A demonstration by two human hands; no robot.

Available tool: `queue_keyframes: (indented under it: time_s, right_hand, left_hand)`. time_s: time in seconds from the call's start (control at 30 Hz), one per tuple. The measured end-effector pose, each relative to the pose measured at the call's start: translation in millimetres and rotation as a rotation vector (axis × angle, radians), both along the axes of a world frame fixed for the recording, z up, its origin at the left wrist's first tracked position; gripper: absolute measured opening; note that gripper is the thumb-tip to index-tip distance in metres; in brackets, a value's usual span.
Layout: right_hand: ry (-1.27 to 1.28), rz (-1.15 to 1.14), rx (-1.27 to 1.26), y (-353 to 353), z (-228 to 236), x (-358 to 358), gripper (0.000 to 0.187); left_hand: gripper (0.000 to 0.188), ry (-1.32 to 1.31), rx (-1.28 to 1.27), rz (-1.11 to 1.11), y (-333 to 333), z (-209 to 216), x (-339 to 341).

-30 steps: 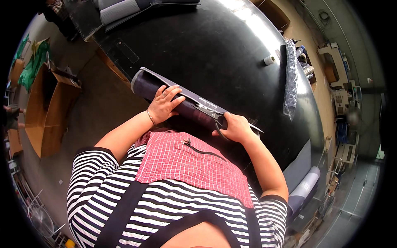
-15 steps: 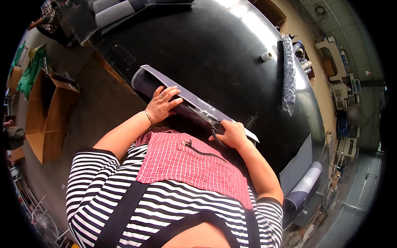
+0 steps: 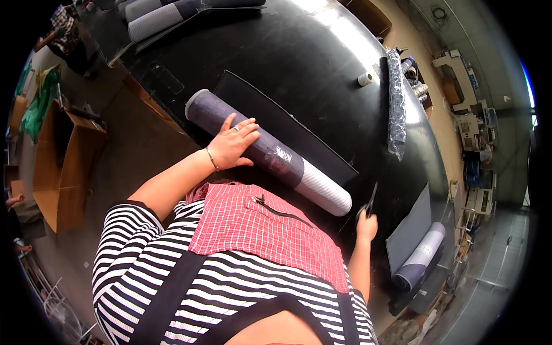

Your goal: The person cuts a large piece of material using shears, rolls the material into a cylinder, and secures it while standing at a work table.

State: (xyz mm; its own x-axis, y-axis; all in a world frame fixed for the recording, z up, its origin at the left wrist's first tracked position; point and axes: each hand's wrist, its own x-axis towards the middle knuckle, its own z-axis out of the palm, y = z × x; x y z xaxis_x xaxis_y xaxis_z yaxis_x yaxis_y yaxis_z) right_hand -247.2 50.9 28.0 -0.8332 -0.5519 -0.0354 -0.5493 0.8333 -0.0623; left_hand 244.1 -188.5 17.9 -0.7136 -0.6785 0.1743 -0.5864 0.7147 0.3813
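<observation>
Dark fabric on a pale-ended roll (image 3: 265, 152) lies across the near edge of your black table (image 3: 299, 63), your left hand (image 3: 233, 145) spread flat on top of it. Your right hand (image 3: 366, 225), off the roll's end, grips scissors (image 3: 371, 201) with blades up. The roll could slip off the edge, since only a flat palm steadies it; the raised blades may snag the loose sheet (image 3: 287, 129).

Glossy black table (image 3: 310, 63), matt, perhaps fabric roll (image 3: 253, 146), metal scissors (image 3: 371, 201)
</observation>
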Motion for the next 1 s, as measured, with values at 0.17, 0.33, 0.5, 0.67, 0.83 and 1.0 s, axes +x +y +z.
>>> queue_keyframes:
  time_s: [0.17, 0.33, 0.5, 0.67, 0.83, 1.0]
  right_hand:
    - [-0.170, -0.070, 0.229, 75, -55, 2, 0.054]
    - [-0.111, 0.176, -0.153, 17, -23, 18, 0.046]
    - [-0.479, 0.785, -0.495, -95, 45, 137, 0.054]
    - [-0.208, 1.128, -0.049, -125, 13, 202, 0.098]
    - [-0.244, 1.147, -0.038, -130, 5, 198, 0.098]
    - [-0.256, 1.134, -0.037, -135, 7, 191, 0.097]
  left_hand:
    - [0.058, 0.058, -0.081, 0.017, 14, -8, -35]
    - [0.036, 0.232, -0.059, -0.065, 15, -6, -41]
    - [0.028, 0.380, -0.048, -0.067, 18, -16, -44]
    - [0.017, 0.454, -0.117, -0.066, 31, -12, -46]
    - [0.009, 0.492, -0.026, -0.032, 44, -16, -45]
    - [0.005, 0.506, 0.132, 0.143, 54, -12, -59]
